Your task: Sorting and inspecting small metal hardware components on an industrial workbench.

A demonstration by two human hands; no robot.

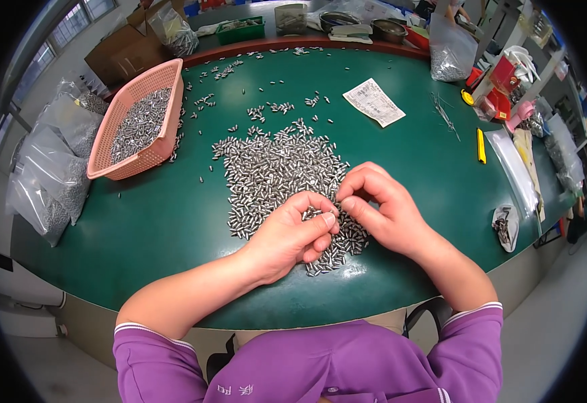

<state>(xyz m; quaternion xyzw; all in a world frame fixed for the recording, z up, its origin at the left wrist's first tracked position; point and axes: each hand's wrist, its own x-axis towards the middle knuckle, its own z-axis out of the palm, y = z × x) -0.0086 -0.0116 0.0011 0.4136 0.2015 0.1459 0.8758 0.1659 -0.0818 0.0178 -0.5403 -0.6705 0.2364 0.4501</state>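
1. the landmark is the big heap of small metal pins (273, 171), which lies in the middle of the green surface (172, 221).
2. the left hand (292, 235) rests on the near edge of the heap. its fingers are curled inward, almost closed, and the thumb presses against the fingertips. it seems to pinch some pins, but what is inside the hand i cannot tell for sure.
3. the right hand (377, 208) is just beside the left hand, at the near right edge of the heap. its fingers are bent and drawn together, only a little open, and the fingertips (347, 201) touch those of the left hand. a pin between them is too small to see clearly.
4. both hands lie over the pins, so the near part of the heap is partly hidden under them.
5. left of the heap stands a pink basket (165, 144), filled with the same pins.
6. more pins lie scattered behind the heap, toward the far edge of the surface.
7. behind the heap and to the right lies a white paper slip (374, 101).
8. far right of the heap there is a yellow tool (481, 146), and nearer to the person a small dish (506, 228) with a few pins.
9. far left of the heap, past the basket, clear plastic bags (51, 181) hold more pins.
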